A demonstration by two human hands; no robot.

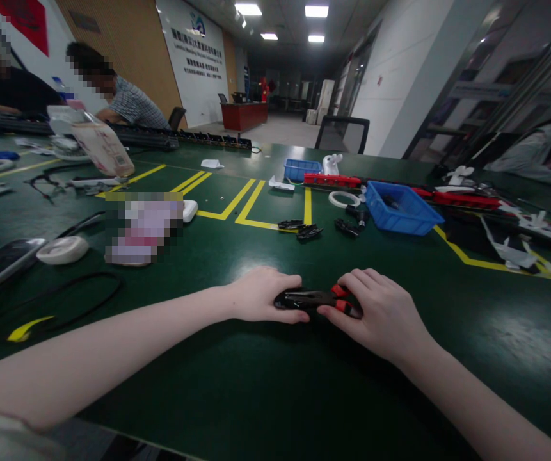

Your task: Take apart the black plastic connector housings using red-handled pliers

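Note:
My right hand point(385, 310) is closed round the red-and-black handles of a pair of pliers point(342, 306), held low over the green table. The dark jaws point left toward my left hand point(260, 294). Between its thumb and fingers, that hand pinches a glossy black part point(287, 299). Where the part meets the jaws is too dark to make out. Beyond my hands lie several small black pieces point(309, 232), with another black piece point(347, 227) farther right.
A blue bin point(402, 210) with dark items stands at the right, beside a white ring point(343, 199) and a long red strip point(333, 180). A phone point(145, 230), a white round object point(63, 250) and a black cable point(112, 301) lie left. A person point(131, 99) sits across the table.

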